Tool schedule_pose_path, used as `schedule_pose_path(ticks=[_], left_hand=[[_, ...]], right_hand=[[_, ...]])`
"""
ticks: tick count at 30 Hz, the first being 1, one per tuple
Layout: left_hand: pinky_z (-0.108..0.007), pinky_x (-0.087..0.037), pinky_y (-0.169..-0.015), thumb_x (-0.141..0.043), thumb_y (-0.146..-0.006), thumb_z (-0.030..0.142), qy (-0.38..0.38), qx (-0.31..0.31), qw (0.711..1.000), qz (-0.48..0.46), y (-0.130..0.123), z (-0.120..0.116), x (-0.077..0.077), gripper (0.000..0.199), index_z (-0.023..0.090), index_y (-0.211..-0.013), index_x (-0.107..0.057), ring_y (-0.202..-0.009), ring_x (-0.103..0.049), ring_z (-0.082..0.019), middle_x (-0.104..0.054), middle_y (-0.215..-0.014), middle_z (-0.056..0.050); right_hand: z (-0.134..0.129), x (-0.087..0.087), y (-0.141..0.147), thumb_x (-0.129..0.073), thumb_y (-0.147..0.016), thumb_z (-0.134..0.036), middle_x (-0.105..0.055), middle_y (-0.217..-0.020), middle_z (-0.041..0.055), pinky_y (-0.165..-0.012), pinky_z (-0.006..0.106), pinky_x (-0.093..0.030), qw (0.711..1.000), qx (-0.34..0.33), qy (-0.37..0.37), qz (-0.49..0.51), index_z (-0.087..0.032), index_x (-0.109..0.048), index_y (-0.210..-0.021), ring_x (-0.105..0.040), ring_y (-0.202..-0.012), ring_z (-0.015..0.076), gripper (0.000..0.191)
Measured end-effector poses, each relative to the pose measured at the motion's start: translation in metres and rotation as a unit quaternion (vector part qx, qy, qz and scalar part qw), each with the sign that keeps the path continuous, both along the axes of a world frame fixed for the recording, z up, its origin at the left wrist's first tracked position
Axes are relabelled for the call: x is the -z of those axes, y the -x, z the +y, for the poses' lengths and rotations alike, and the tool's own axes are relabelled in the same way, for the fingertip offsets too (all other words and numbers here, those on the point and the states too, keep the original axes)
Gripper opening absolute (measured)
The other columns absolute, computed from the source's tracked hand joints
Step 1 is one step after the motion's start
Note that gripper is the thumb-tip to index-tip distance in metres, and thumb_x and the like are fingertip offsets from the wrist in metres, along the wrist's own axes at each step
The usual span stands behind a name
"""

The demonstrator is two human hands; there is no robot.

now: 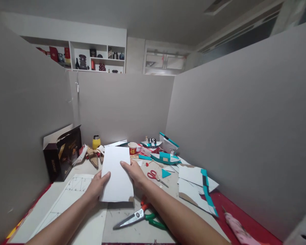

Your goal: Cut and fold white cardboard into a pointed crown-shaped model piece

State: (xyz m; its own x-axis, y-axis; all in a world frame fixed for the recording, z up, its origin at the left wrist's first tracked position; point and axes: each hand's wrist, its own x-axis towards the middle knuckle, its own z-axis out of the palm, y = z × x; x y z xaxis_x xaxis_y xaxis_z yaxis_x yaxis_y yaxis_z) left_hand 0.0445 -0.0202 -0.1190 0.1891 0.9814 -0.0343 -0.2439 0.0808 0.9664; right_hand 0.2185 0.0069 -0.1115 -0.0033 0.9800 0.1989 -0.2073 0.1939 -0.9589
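A white rectangular cardboard sheet (117,183) is raised above the table between my two hands. My left hand (98,183) grips its left edge, thumb on the face. On the opposite edge, my right hand (135,173) holds it the same way, the thumb lying across the front. The sheet's lower right corner looks torn, with brown showing. Just below it lie large scissors (136,217) with orange and green handles, partly covered by my right forearm. Under my left forearm is a paper with a line drawing (78,183). Small red-handled scissors (155,177) rest to the right.
Teal-and-white model boats (165,158), a paper cup (133,149) and a yellow bottle (96,142) stand at the back. A dark box (66,154) is at left. White cardboard pieces (191,185) and a pink object (237,224) lie right. Grey partitions (124,105) enclose the table.
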Motion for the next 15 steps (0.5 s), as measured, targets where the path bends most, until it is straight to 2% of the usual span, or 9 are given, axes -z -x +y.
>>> schedule_pose_path(ticks=[4, 10, 12, 15], left_hand=[[-0.041, -0.054, -0.086, -0.062, -0.085, 0.022, -0.035, -0.034, 0.998, 0.038, -0.006, -0.005, 0.002, 0.038, 0.011, -0.122, -0.061, -0.096, -0.071, -0.031, -0.075, -0.105, -0.016], [-0.037, -0.037, -0.108, -0.07, -0.078, 0.022, -0.089, -0.07, 0.992, 0.063, -0.012, -0.017, -0.005, 0.04, 0.014, -0.117, -0.065, -0.124, -0.054, -0.031, -0.069, -0.122, -0.011], [-0.037, -0.04, -0.106, -0.071, -0.078, 0.024, -0.073, -0.052, 0.994, 0.054, -0.011, -0.018, -0.011, 0.04, 0.015, -0.116, -0.065, -0.123, -0.056, -0.031, -0.071, -0.119, -0.011], [-0.04, -0.052, -0.091, -0.067, -0.082, 0.034, -0.015, 0.007, 0.999, 0.029, -0.007, -0.013, -0.021, 0.037, 0.012, -0.112, -0.067, -0.106, -0.066, -0.033, -0.075, -0.106, -0.015]], right_hand=[[0.0, 0.007, 0.006, -0.07, -0.067, -0.036, -0.075, -0.094, 0.009, -0.076, 0.038, -0.053, 0.999, 0.026, -0.013, 0.022, -0.016, -0.066, -0.097, -0.068, -0.082, 0.0264, 0.036], [0.001, 0.008, 0.008, -0.072, -0.063, -0.034, -0.075, -0.099, 0.0088, -0.085, 0.038, -0.05, 0.998, 0.053, -0.03, 0.031, -0.016, -0.067, -0.093, -0.068, -0.091, 0.0272, 0.036], [0.002, 0.004, 0.005, -0.073, -0.062, -0.035, -0.075, -0.094, 0.0087, -0.083, 0.038, -0.051, 0.999, 0.043, -0.013, 0.03, -0.015, -0.067, -0.092, -0.068, -0.088, 0.0269, 0.036], [0.003, -0.001, -0.002, -0.073, -0.062, -0.036, -0.075, -0.082, 0.0081, -0.073, 0.037, -0.052, 0.999, -0.001, 0.029, 0.023, -0.015, -0.067, -0.087, -0.069, -0.076, 0.0257, 0.034]])
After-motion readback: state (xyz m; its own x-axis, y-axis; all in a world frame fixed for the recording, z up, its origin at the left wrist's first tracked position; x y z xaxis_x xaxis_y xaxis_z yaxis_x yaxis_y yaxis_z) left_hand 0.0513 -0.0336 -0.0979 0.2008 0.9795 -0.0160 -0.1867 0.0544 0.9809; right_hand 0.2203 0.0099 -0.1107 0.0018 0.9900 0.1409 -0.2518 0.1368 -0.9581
